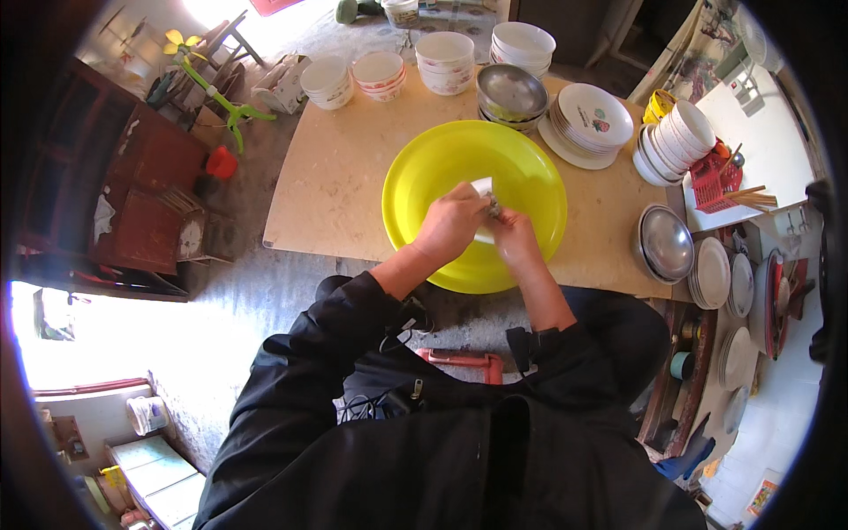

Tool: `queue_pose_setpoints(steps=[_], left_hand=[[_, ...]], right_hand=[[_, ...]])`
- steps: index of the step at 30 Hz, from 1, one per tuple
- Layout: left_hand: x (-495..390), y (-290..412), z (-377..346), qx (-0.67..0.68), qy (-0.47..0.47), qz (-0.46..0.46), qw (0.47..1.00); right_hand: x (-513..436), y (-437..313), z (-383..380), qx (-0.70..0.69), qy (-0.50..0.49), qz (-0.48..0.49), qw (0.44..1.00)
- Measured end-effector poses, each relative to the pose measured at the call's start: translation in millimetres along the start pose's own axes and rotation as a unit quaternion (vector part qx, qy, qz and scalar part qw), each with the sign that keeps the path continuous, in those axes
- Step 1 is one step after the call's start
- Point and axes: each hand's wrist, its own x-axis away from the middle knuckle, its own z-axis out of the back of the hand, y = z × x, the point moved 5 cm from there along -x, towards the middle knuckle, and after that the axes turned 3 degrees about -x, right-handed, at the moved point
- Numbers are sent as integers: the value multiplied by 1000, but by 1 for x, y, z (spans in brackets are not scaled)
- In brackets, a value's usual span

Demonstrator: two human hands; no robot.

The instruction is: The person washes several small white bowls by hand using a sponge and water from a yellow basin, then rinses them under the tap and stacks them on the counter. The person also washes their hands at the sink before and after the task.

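Observation:
A wide yellow plastic basin (pixel 424 156) rests on the wooden table (pixel 324 199) in front of me. Over it, my left hand (pixel 452 222) and my right hand (pixel 515 235) meet with bent fingers around a small crumpled grey cloth or scrubber (pixel 493 205). Behind my fingers shows a white dish (pixel 484 185), partly covered by both hands. Whether it lies in the basin or is held against a palm cannot be seen.
Along the far edge stand stacked white bowls (pixel 445 59), steel bowls (pixel 511 93) and plates (pixel 593 116). More bowls (pixel 679 139), a steel basin (pixel 667 242) and plates (pixel 709 271) line the right. A red basket (pixel 707 185) holds chopsticks (pixel 750 197).

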Motion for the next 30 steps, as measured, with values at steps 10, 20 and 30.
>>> queue_pose_setpoints(steps=[10, 20, 30], left_hand=[[-37, -104, -13, -172, -104, 121, 972], [23, -113, -7, 204, -61, 472, 856], [12, 2, -5, -28, -9, 45, 999]], right_hand=[[5, -1, 4, -37, -47, -41, 997], [-2, 2, 6, 6, -20, -31, 999], [-3, -7, 2, -15, 6, 29, 999]])
